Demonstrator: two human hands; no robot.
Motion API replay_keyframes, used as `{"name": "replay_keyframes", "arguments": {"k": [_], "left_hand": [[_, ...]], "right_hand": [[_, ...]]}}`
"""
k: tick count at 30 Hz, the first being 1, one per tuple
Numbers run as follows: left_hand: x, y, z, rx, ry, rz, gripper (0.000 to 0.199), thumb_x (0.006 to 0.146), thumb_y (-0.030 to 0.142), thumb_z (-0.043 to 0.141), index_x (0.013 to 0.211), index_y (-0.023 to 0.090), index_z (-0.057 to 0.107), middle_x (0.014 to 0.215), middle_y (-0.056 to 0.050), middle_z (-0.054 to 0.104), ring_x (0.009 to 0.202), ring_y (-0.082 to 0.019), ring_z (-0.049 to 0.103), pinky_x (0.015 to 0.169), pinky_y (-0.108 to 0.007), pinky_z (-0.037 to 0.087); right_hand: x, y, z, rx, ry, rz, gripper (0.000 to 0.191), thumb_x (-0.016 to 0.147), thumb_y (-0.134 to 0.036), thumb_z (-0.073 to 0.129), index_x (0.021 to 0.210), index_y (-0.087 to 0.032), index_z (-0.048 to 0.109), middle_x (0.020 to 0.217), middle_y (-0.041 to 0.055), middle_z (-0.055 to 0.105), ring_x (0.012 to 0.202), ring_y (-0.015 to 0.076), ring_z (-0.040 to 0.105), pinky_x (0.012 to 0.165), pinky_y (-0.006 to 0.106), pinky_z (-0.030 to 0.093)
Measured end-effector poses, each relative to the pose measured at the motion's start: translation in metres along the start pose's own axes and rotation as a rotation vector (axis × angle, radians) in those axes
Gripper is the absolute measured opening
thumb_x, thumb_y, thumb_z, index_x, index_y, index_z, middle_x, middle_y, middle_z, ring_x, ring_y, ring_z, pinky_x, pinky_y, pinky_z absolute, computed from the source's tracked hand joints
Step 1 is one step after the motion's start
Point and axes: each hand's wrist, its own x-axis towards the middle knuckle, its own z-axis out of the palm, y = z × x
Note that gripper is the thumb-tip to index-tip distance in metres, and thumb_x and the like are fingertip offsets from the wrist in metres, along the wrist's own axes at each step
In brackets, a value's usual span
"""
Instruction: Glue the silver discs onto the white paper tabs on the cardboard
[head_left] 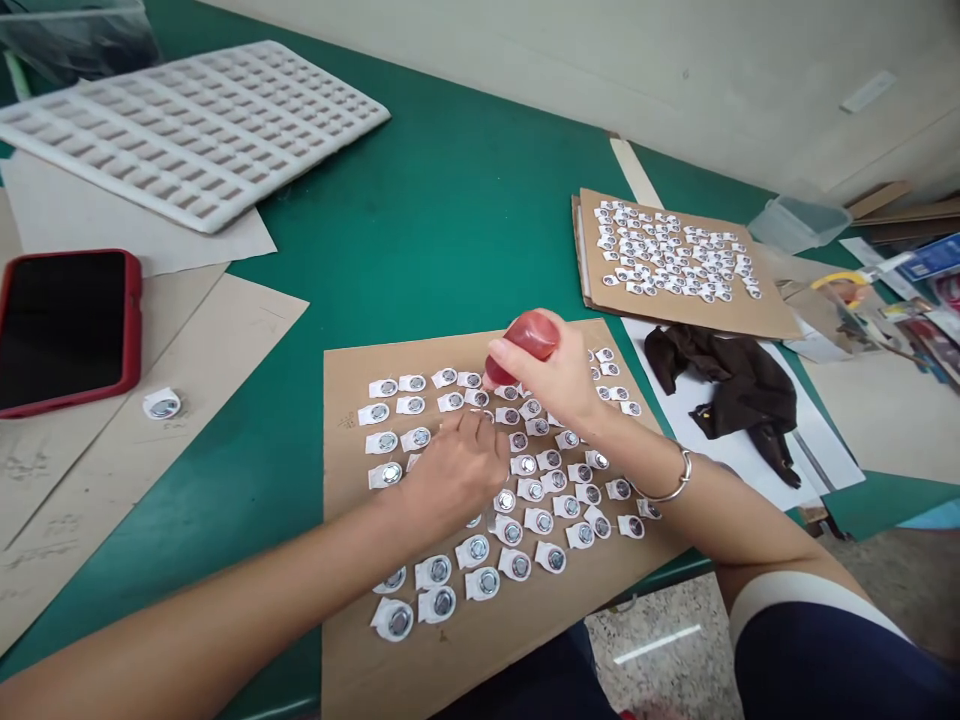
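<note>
My right hand (pixel 559 375) is wrapped round a rounded, translucent red squeeze bottle (pixel 534 335), tilted over the pieces; its tip is hidden. Just beside it, my left hand (pixel 469 465) is closed low over the cardboard sheet (pixel 352 520), and what its curled fingers hold, if anything, is hidden. Rows of small white tabbed pieces with shiny round metal centres, such as this white piece (pixel 394 619), cover the sheet. My hands and forearms hide some of them.
Another cardboard (pixel 776 318) bears many similar pieces at the back right. Dark brown cloth (pixel 739 385) lies on white paper nearby. To the left are a white grid tray (pixel 210 215), a red-cased phone (pixel 64 330) and a single loose piece (pixel 161 404). A clear plastic box (pixel 799 222) stands far right.
</note>
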Motion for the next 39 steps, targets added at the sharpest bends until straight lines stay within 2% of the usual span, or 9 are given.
{"name": "replay_keyframes", "arguments": {"k": [4, 10, 14, 23, 31, 39], "left_hand": [[-0.0001, 0.0045, 0.0034, 0.043, 0.021, 0.014, 0.021, 0.067, -0.006, 0.041, 0.065, 0.011, 0.054, 0.060, -0.011, 0.057, 0.056, -0.022, 0.053, 0.057, -0.036, 0.043], [-0.0001, 0.0055, 0.0022, 0.060, 0.045, 0.000, 0.021, 0.071, -0.002, 0.041, 0.067, 0.011, 0.056, 0.061, -0.012, 0.059, 0.058, -0.023, 0.055, 0.063, -0.039, 0.043], [0.0012, 0.0049, -0.0014, 0.067, 0.069, 0.006, 0.022, 0.068, -0.003, 0.040, 0.063, 0.012, 0.056, 0.057, -0.011, 0.057, 0.053, -0.022, 0.053, 0.058, -0.037, 0.042], [0.0013, 0.0059, -0.0059, 0.064, 0.031, 0.009, 0.021, 0.070, -0.002, 0.038, 0.066, 0.010, 0.054, 0.059, -0.011, 0.057, 0.055, -0.022, 0.053, 0.060, -0.037, 0.043], [0.0007, 0.0076, -0.0039, 0.062, 0.050, 0.004, 0.021, 0.072, -0.001, 0.038, 0.065, 0.011, 0.053, 0.058, -0.011, 0.057, 0.055, -0.022, 0.053, 0.061, -0.037, 0.043], [-0.0007, 0.0066, -0.0002, 0.040, 0.013, 0.010, 0.018, 0.074, -0.001, 0.040, 0.069, 0.010, 0.054, 0.063, -0.013, 0.060, 0.061, -0.023, 0.056, 0.062, -0.038, 0.044]], "right_hand": [[-0.0020, -0.0033, 0.0043, -0.032, -0.011, 0.013, 0.034, 0.067, -0.051, 0.064, 0.067, -0.020, 0.050, 0.062, -0.0011, 0.056, 0.057, 0.0114, 0.052, 0.056, 0.028, 0.044], [-0.0026, -0.0030, 0.0058, -0.105, -0.010, -0.030, 0.031, 0.066, -0.047, 0.066, 0.066, -0.021, 0.049, 0.063, -0.0020, 0.055, 0.058, 0.0109, 0.049, 0.057, 0.028, 0.042], [-0.0027, -0.0012, 0.0073, -0.127, -0.002, -0.048, 0.032, 0.067, -0.048, 0.065, 0.067, -0.021, 0.050, 0.063, -0.0021, 0.055, 0.057, 0.0107, 0.049, 0.057, 0.027, 0.042], [-0.0047, 0.0025, 0.0088, -0.140, 0.015, -0.073, 0.032, 0.067, -0.049, 0.065, 0.070, -0.020, 0.052, 0.063, -0.0021, 0.055, 0.057, 0.0104, 0.049, 0.057, 0.026, 0.042], [-0.0048, 0.0032, 0.0101, -0.140, 0.025, -0.082, 0.033, 0.067, -0.051, 0.064, 0.070, -0.020, 0.051, 0.064, -0.0016, 0.055, 0.058, 0.0108, 0.049, 0.057, 0.026, 0.042], [-0.0048, 0.0055, 0.0101, -0.135, 0.031, -0.100, 0.033, 0.068, -0.050, 0.064, 0.068, -0.020, 0.051, 0.062, -0.0025, 0.054, 0.056, 0.0099, 0.047, 0.056, 0.025, 0.041]]}}
